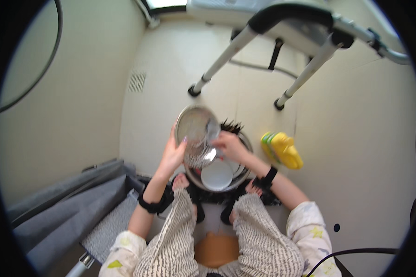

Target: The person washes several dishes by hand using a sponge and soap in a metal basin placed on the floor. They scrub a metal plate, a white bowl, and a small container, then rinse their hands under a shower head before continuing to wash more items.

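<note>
My left hand [175, 152] grips the rim of a tilted metal bowl [194, 128], its thumb over the near edge. At the bowl's right side, my right hand [228, 145] has its fingers closed on a blurred, pale, translucent item [213, 131] that I cannot name. Below both hands a larger metal basin [244, 183] stands on the floor between my feet. Inside it lie a white bowl [216, 176] and other dishes, partly hidden. Dark spiky bristles [231, 126] show at the basin's far rim.
A yellow plastic bottle [282, 149] lies on the floor right of the basin. Beyond stands a metal-legged frame [225, 52] with black feet. A floor drain [137, 82] is at the left. Grey fabric [79, 204] and a flat mop [111, 225] are at the lower left.
</note>
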Tool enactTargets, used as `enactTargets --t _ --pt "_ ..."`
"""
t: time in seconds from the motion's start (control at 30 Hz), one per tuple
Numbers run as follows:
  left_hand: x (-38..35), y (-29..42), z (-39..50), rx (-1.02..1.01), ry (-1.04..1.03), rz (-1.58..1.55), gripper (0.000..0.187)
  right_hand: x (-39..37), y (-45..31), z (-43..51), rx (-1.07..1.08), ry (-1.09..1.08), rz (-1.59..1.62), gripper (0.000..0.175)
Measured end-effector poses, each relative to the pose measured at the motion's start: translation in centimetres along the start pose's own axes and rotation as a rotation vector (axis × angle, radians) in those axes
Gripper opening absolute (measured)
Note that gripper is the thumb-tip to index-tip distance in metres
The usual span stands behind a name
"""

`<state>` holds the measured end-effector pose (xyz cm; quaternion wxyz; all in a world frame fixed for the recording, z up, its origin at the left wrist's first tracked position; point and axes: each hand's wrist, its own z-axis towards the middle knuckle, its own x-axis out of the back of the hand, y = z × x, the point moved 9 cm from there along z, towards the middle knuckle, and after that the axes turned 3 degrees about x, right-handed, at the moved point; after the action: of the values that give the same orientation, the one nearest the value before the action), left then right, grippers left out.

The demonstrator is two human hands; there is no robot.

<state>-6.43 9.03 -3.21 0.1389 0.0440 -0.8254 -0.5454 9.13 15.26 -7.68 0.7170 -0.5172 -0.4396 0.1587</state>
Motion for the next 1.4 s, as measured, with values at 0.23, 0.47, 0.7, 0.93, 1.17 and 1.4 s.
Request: enactTargets --t 0.23,0.47,0.7,0.93,1.17,1.4 --pt "5.9 3.9 -1.7 0.227 0.075 -0.249 0.053 -1.5 6.4 -5.4 -0.799 0.242 1.234 0.024" --pt "10.2 16.3 -4.0 0.092 0.123 -0.477 0.044 -0.5 4.9 -7.3 -0.893 0.068 1.073 0.019" --pt "6.7 32.9 -0.1 -0.166 -0.038 -0.481 0.04 0.0 2.5 -6.8 -0.814 0.054 1.13 0.019" --pt "-3.5 39.2 8.4 -0.057 -0.19 -0.469 0.028 1.2 1.7 -6.8 -0.744 0.111 1.128 0.022" --pt "-9.6 37.6 14.8 0.017 -0.229 -0.575 0.027 1.8 2.1 -8.0 -0.762 0.176 1.177 0.02" --pt "-13.0 36.5 17.5 0.042 -0.344 -0.422 0.025 2.0 2.6 -7.9 -0.751 0.187 1.125 0.019"
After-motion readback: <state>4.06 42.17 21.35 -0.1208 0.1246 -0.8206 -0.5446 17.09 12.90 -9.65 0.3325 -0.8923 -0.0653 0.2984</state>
